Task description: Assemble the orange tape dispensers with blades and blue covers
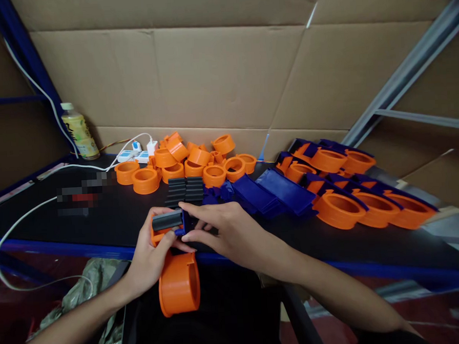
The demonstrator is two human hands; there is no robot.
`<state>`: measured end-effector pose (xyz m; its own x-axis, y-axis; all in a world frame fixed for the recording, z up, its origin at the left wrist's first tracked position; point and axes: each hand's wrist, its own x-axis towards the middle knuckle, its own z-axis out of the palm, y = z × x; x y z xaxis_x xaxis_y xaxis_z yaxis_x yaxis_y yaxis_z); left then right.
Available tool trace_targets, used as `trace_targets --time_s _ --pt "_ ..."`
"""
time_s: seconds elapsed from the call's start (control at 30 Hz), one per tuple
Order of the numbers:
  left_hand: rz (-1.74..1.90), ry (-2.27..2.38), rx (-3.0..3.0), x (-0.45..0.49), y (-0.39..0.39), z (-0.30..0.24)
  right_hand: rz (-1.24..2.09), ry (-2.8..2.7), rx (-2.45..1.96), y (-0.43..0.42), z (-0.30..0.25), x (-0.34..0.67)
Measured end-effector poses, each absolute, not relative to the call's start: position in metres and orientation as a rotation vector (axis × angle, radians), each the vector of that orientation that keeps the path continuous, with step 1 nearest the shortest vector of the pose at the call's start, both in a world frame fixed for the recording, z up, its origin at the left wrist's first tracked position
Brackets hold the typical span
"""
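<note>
My left hand (153,255) is wrapped around the upper part of an orange plastic tape dispenser (178,287), whose wide ring hangs below the fingers. A black ribbed roller (166,220) lies across its top. At the right end of the roller stands a small blue plastic piece (185,221). My right hand (225,231) pinches this piece, with the index finger on its upper edge and the thumb below. The inner fingers of the right hand are partly hidden. Just behind the hands, several black ribbed rollers (186,188) lie side by side on the dark table (112,219).
Loose orange rings (145,180) are piled at the back. Flat blue plates (280,190) lie right of centre, near small blue pieces (219,192). Orange-and-blue dispensers (339,210) are grouped at right. A bottle (80,133), power strip (136,155) and white cable (14,214) occupy the left.
</note>
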<state>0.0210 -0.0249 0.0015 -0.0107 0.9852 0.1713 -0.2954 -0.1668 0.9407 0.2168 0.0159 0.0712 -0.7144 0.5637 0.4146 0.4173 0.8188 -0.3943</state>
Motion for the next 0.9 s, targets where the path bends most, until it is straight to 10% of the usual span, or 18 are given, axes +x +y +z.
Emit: trace_targets --time_s 0.9 --pt "1.488 0.636 1.066 0.007 -0.023 0.001 -0.071 -2.619 -0.757 -0.054 0.088 0.228"
